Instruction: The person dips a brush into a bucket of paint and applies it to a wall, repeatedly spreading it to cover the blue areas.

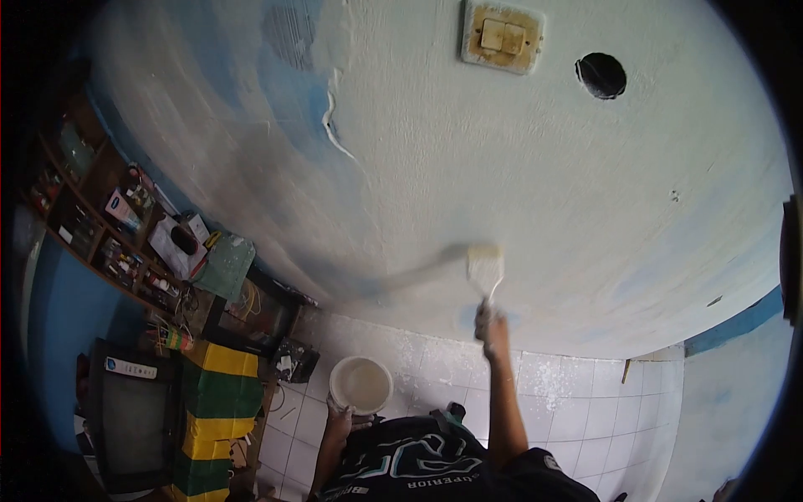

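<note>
My right hand [491, 325] is closed round the handle of a paintbrush [485, 266], whose broad white-coated bristles rest against or very close to the wall [435, 184]. The wall carries streaky whitish paint, with blue showing through on the left and low down. At my waist, my left hand [345, 416] grips a white bucket [335, 386] by its side. Pale liquid shows inside the bucket. The fingers under the bucket are partly hidden.
A yellowed light switch [503, 36] and a round dark hole [601, 76] are in the upper wall. Wooden shelves [100, 222] with bottles, a television [134, 418] and a striped cloth [219, 385] stand left. White splatters mark the tiled floor [577, 402].
</note>
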`<state>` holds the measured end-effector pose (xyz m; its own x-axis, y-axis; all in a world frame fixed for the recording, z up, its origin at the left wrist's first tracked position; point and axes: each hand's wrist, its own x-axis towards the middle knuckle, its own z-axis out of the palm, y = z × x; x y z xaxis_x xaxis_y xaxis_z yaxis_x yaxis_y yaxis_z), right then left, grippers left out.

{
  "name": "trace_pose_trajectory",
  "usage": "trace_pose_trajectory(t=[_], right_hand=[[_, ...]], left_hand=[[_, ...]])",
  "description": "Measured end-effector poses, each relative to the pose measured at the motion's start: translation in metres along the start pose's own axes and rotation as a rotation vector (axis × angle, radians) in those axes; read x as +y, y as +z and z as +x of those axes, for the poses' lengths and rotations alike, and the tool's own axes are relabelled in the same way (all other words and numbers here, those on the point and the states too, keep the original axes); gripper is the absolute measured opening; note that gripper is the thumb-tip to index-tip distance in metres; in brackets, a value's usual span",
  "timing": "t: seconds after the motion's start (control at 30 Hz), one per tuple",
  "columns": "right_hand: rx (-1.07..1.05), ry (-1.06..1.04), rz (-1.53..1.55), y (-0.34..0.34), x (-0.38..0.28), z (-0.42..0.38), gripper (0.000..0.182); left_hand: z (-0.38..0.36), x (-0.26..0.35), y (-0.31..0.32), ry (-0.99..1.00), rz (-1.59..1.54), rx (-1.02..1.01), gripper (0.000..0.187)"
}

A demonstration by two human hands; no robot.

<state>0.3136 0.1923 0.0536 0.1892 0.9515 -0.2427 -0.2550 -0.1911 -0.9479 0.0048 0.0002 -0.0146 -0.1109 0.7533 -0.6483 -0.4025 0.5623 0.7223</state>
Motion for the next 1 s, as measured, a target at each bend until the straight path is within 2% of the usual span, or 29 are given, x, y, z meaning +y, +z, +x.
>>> trace_pose_trajectory(t=[0.07, 0.13, 0.2, 0.23, 0.33, 0.4, 0.47, 0.53, 0.57, 0.6, 0.63, 0.67, 0.73, 0.8, 0.9, 0.93, 0.97, 1.0], right_hand=[[-0.023, -0.189, 0.003, 0.029, -0.096, -0.018, 0.028], [-0.068, -0.370, 0.007, 0.054, -0.165, -0.027, 0.028], [-0.139, -0.376, 0.065, 0.077, -0.206, -0.019, 0.029], [-0.106, -0.374, -0.030, 0.087, -0.213, -0.011, 0.030], [-0.014, -0.476, -0.074, 0.097, -0.151, 0.043, 0.030], [0.093, -0.465, -0.135, 0.098, -0.093, 0.057, 0.030], [0.151, -0.501, -0.302, 0.085, -0.013, 0.074, 0.026], [0.280, -0.541, -0.697, 0.067, 0.076, 0.080, 0.022], [0.289, -0.386, -0.732, 0.057, 0.110, 0.075, 0.022], [0.232, -0.139, -0.618, 0.046, 0.135, 0.071, 0.023], [0.231, -0.058, -0.681, 0.019, 0.206, 0.093, 0.023], [0.213, 0.076, -0.561, 0.000, 0.237, 0.096, 0.023], [0.188, 0.312, -0.379, -0.018, 0.257, 0.090, 0.027], [0.197, 0.597, 0.004, -0.033, 0.274, 0.092, 0.029], [0.318, 0.578, 0.028, -0.042, 0.279, 0.100, 0.029], [0.317, 0.587, -0.074, -0.042, 0.267, 0.107, 0.030], [0.283, 0.490, -0.086, -0.040, 0.255, 0.111, 0.030], [0.141, 0.300, 0.003, -0.044, 0.253, 0.120, 0.030]], left_hand=[[0.001, 0.000, -0.001, -0.011, 0.018, -0.003, 0.059], [0.003, 0.002, 0.000, -0.027, 0.035, -0.022, 0.059], [0.003, 0.006, 0.001, -0.018, 0.072, -0.042, 0.059], [0.003, 0.004, 0.000, -0.001, 0.083, -0.040, 0.058], [0.004, 0.000, -0.006, -0.001, 0.042, -0.029, 0.057], [0.009, -0.001, -0.006, -0.001, 0.022, -0.018, 0.056], [0.005, -0.005, -0.011, -0.007, 0.053, 0.001, 0.055], [-0.005, -0.003, -0.011, -0.005, 0.025, 0.032, 0.054], [-0.006, -0.007, -0.018, -0.003, -0.002, 0.039, 0.056], [-0.007, -0.008, -0.022, 0.000, -0.026, 0.049, 0.058], [-0.016, -0.003, -0.019, 0.008, -0.027, 0.078, 0.058], [-0.020, -0.002, -0.019, 0.012, -0.021, 0.100, 0.057], [-0.030, -0.001, -0.022, 0.003, 0.005, 0.146, 0.055], [-0.038, 0.004, -0.021, 0.022, 0.035, 0.175, 0.053], [-0.045, 0.000, -0.019, 0.004, 0.054, 0.196, 0.051], [-0.044, 0.000, -0.020, -0.002, 0.055, 0.196, 0.051], [-0.042, -0.002, -0.021, -0.010, 0.045, 0.185, 0.050], [-0.039, -0.006, -0.023, -0.018, 0.032, 0.172, 0.050]])
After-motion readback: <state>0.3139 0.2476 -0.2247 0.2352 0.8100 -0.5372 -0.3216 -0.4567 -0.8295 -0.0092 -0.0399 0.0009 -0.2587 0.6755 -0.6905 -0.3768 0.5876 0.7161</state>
